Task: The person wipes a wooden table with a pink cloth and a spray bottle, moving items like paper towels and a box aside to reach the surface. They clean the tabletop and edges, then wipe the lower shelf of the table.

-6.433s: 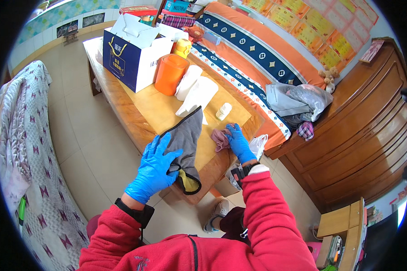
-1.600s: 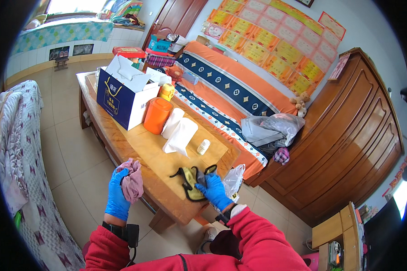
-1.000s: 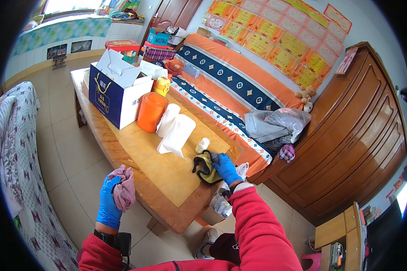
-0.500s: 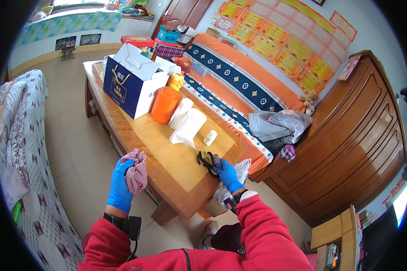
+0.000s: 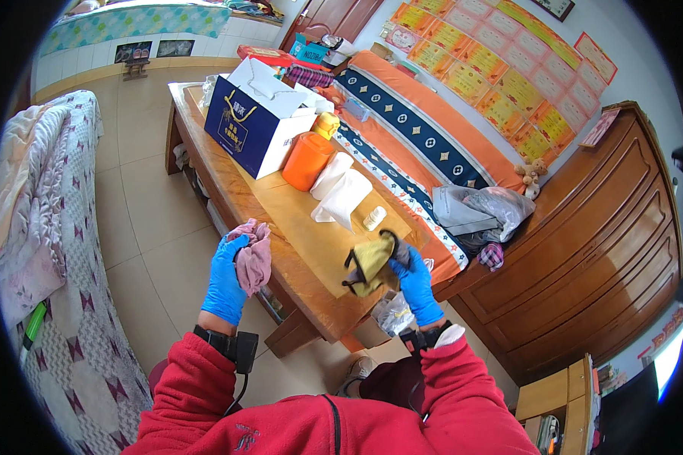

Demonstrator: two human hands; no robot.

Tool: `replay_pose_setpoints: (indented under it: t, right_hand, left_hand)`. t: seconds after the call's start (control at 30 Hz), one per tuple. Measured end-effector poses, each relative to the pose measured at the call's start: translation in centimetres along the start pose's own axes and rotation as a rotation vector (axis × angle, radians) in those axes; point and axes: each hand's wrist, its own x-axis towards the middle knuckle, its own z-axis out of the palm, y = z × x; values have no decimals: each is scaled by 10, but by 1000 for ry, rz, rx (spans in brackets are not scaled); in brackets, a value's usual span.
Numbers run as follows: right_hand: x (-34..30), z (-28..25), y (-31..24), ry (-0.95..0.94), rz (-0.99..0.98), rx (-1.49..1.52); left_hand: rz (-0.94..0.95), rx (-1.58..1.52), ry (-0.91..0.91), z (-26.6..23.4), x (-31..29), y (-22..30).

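Both of my hands wear blue gloves. My left hand is closed around a crumpled pink cloth, held beside the near left edge of the wooden table. Over the table's right corner, my right hand grips a yellow-green cloth item with black edging. A darker grey part of it shows by my fingers; its exact kind I cannot make out. Just beyond it stands a small white bottle. Farther back lie a white paper roll and an orange canister.
A blue and white box stands open at the table's far end, near a yellow-capped container. An orange sofa runs behind, with a plastic bag on it. A bed is at left, a wooden cabinet at right.
The black-edged cloth item has been lifted and opened out, showing its yellow-green face. The view has shifted, so the scene sits differently. My left hand keeps the pink cloth.
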Motion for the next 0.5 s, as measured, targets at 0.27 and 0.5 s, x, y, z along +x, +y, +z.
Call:
replay_pose_setpoints:
  t: [0.27, 0.5]
  right_hand:
    - [-9, 129, -33, -430, -223, -266]
    - [10, 148, -18, -388, -170, -49]
  left_hand:
    - [-91, 160, -55, 28, -16, -20]
    - [-63, 804, -245, 36, -31, -15]
